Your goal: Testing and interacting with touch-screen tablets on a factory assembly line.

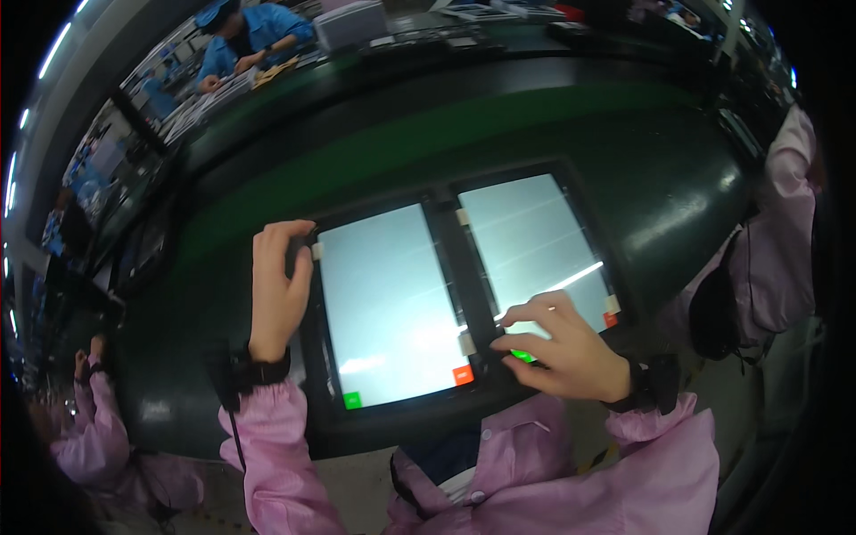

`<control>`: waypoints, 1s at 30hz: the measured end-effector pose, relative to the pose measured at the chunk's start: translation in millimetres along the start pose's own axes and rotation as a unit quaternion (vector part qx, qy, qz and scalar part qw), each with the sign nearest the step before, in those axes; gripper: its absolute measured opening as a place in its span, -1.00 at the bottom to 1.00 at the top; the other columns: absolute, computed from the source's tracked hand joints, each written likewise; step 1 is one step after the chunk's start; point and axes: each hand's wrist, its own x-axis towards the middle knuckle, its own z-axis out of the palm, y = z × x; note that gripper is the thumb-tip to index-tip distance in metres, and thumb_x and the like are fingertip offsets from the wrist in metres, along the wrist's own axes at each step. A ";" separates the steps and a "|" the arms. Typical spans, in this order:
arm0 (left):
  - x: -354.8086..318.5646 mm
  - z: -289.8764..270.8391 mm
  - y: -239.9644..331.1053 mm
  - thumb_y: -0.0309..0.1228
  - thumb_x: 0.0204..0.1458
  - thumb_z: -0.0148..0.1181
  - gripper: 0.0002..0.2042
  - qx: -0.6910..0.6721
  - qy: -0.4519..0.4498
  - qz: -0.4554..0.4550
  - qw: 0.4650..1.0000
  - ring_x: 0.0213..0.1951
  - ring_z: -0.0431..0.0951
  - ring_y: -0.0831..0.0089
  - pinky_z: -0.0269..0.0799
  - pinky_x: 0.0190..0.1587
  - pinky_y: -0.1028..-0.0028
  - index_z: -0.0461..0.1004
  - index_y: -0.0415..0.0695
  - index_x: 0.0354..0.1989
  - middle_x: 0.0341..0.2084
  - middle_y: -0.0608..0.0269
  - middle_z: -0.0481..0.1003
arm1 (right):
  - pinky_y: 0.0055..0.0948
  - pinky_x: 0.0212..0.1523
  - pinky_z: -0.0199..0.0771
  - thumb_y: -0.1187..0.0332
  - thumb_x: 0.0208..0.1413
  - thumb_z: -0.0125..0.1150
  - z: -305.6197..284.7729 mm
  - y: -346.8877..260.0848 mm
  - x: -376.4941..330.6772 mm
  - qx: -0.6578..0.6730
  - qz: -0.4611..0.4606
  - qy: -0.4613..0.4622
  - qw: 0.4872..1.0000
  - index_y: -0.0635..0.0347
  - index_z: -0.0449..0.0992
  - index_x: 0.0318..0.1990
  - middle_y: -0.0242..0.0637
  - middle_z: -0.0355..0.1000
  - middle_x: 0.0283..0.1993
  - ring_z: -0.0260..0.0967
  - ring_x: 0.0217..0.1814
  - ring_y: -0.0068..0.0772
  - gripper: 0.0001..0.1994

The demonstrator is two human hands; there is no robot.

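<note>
- Left hand half curled at the far left corner of the left tablet; cannot tell if it grips
- Right hand loosely parted, visibly holding nothing, over the near left corner of the right tablet
- Both lit tablets lie on the green bench

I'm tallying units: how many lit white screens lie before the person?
2: the left screen, beside the left hand, and the right screen, its lower left partly hidden by the right hand.
</note>
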 end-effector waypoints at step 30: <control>-165.4 -30.7 81.8 -0.38 -0.29 0.37 -0.66 -0.010 -0.168 0.013 0.986 -0.23 0.39 0.33 0.28 -0.16 0.37 0.53 -0.09 -0.25 -0.34 0.38 0.44 | -0.29 0.00 0.26 0.61 -0.13 0.18 1.3 18.7 -9.3 0.026 0.155 0.097 0.983 0.22 0.45 -0.23 -0.20 0.38 -0.12 0.27 -0.04 -0.15 -0.76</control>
